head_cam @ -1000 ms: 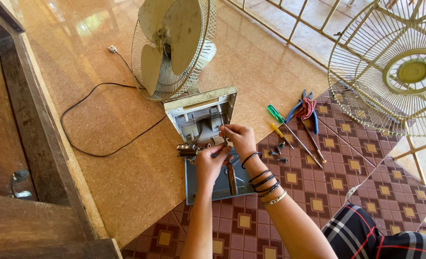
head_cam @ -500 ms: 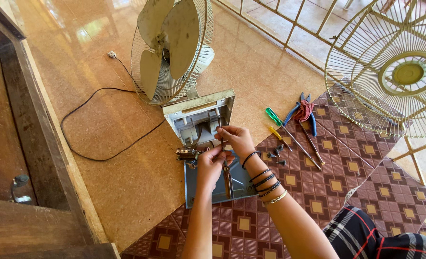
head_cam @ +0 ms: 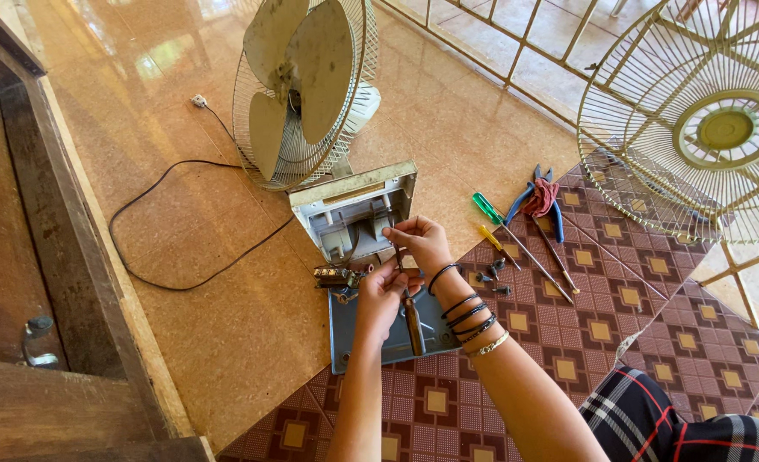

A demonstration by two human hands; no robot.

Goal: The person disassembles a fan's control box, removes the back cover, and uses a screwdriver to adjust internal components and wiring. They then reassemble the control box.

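Both hands work over the opened grey plastic fan base housing (head_cam: pixel 354 210), which stands tipped on edge on the tiled floor (head_cam: pixel 225 325) with its hollow inside facing the person, probably so the wiring can be reached. Its flat grey bottom plate (head_cam: pixel 371 338) lies just below it at the edge of the brown patterned mat (head_cam: pixel 567 342), under the hands. Right hand (head_cam: pixel 422 244): wrist bent, several dark and metal bangles on the forearm, fingertips pinched together at the housing's lower right corner; the grip is narrow, closed on something thin, likely a wire, too small to name. Left hand (head_cam: pixel 383 291): reaches up from below, fingers curled close to the right hand; I cannot tell what it holds. A brown-handled screwdriver (head_cam: pixel 412 323) lies on the plate beside the left wrist. A small brass-and-dark switch block (head_cam: pixel 332 276) rests at the plate's upper left corner. Loose dark screws (head_cam: pixel 492 275), a green-handled screwdriver (head_cam: pixel 507 244), a yellow-handled screwdriver (head_cam: pixel 492 239) and blue-handled pliers (head_cam: pixel 537 197) lie along the mat's upper edge, within the right arm's reach. Cream fan with rear guard and blades (head_cam: pixel 302 85) stands behind the housing; detached front guard (head_cam: pixel 704 128) leans at the right.
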